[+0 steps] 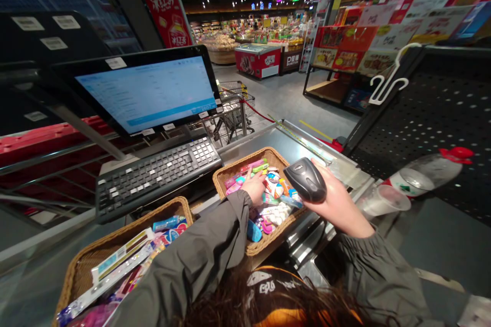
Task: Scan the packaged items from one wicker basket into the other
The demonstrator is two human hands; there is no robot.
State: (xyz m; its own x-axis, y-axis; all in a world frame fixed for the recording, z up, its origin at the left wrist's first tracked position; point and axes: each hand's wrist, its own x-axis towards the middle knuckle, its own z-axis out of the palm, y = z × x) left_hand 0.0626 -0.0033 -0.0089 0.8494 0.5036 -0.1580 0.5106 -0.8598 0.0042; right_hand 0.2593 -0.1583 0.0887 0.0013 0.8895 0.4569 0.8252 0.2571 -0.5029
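Observation:
My right hand point(333, 199) is wrapped round a black handheld barcode scanner point(306, 179), held above the right side of a wicker basket point(219, 179). Inside that basket my left hand point(253, 187) reaches down with fingers apart, touching small colourful packaged items; nothing shows as gripped. Around it lie a green-pink packet point(260, 167), white wrapped pieces point(276, 214) and a blue item point(253, 231). Beneath my left forearm a second wicker basket point(72, 268) holds several long packets and a blue tube point(166, 224).
A monitor point(149, 92) and a black keyboard point(161, 173) stand left of the baskets. The metal counter point(264, 138) runs beyond them. To the right are a clear cup point(387, 202), a large bottle with a red cap point(425, 171) and a white hanger point(395, 76) on a black perforated panel.

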